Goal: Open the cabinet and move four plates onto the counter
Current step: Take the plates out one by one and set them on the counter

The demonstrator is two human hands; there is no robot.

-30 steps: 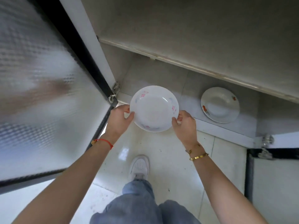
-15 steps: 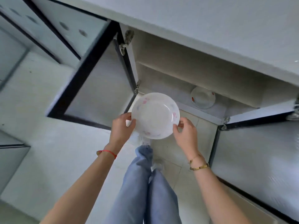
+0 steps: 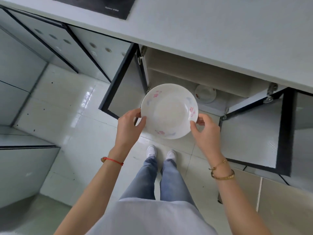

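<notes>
Fingers of both hands pinch the floral plate by opposite rim edges — bowl facing up, roughly level.

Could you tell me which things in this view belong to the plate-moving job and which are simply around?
Part of the job:
- flowered plate, gripped by left hand and right hand
- second plate inside the open cabinet
- counter

Just around:
- black cooktop
- closed cabinets on the left

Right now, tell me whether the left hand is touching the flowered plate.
Touching. The head view shows the left hand gripping the flowered plate at its rim, thumb over the edge, no gap.
</notes>
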